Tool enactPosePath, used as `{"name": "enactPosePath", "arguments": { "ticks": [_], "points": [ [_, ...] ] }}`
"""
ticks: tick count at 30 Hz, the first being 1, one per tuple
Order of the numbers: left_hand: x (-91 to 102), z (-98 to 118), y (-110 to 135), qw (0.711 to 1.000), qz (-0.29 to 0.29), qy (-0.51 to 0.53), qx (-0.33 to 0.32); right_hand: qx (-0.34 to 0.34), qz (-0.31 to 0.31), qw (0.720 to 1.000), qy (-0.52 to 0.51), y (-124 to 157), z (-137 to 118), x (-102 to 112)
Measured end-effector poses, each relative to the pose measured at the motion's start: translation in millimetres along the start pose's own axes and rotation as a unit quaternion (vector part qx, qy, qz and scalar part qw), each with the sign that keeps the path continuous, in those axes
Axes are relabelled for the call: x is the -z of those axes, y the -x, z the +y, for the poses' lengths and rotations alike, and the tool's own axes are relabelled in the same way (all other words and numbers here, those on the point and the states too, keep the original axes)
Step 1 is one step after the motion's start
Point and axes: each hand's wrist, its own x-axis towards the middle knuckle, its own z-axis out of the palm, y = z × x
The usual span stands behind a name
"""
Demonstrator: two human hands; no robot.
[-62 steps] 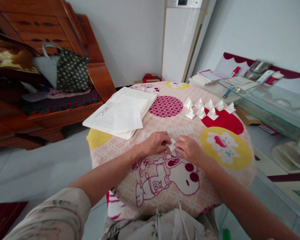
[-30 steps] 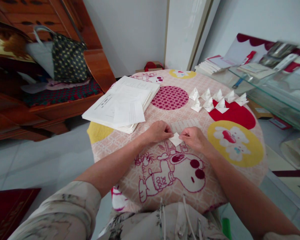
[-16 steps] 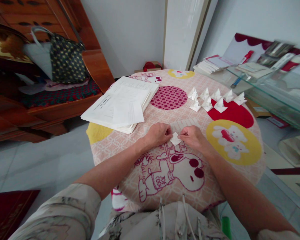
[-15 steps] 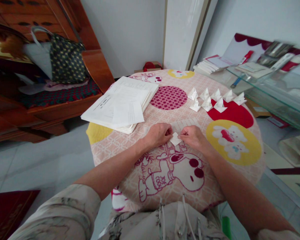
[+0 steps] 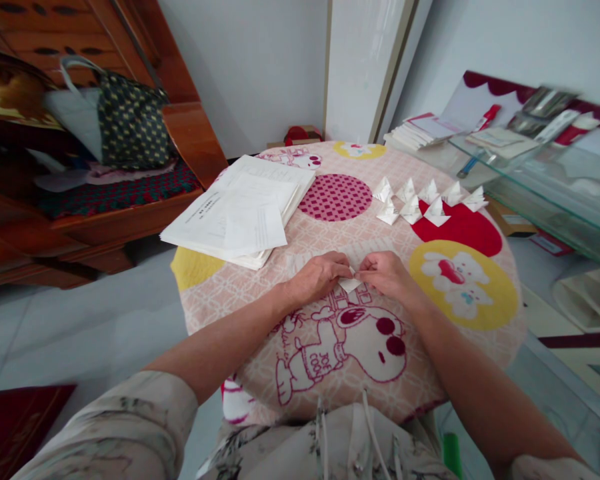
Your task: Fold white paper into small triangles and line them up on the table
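Note:
A small white folded piece of paper [image 5: 350, 285] lies on the patterned tablecloth [image 5: 260, 303] in front of me, its pointed end toward my body. My left hand [image 5: 327, 272] pinches its upper left side, and my right hand [image 5: 383, 272] pinches the upper right side. The fingertips of both hands nearly meet over it and hide its upper part. Beyond my right hand, several white folded paper pieces [image 5: 436, 212] with pointed tips stand in two rows.
A stack of printed paper sheets [image 5: 200, 223] lies at the table's left. To the right is a glass shelf [image 5: 570, 193] with a red marker [image 5: 489, 117] and papers. A wooden bench [image 5: 187, 133] holding a dark patterned bag [image 5: 133, 120] stands at the left.
Both hands have drawn closer together over the folded paper, and their fingers now cover more of its top. The stack and the standing folded pieces stay put.

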Motion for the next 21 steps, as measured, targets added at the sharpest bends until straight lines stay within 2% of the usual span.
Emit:
{"name": "enactPosePath", "arguments": {
  "ticks": [3, 6, 12, 16, 21],
  "points": [
    [1.0, 1.6, -0.4, 1.000, -0.008, 0.008, 0.007, 0.022, 0.009, 0.999, 0.031, -1.2, -1.9, -1.8],
    [0.1, 2.7, -2.6, 0.999, -0.003, 0.007, 0.033, -0.006, -0.005, 1.000, 0.027, -0.7, -4.2, -0.7],
    [-2.7, 0.7, -13.8, 0.988, 0.036, -0.010, 0.152, -0.021, -0.014, 1.000, 0.006, 1.4, -0.9, 0.6],
    [-2.9, -0.9, -18.1, 0.985, 0.018, 0.002, 0.171, 0.004, -0.016, 1.000, -0.012, -0.5, 5.9, -1.3],
    [-1.7, 1.4, -16.3, 0.977, 0.026, 0.079, 0.195, 0.003, -0.026, 0.998, -0.058, 2.5, 7.5, 3.8]
  ]
}}
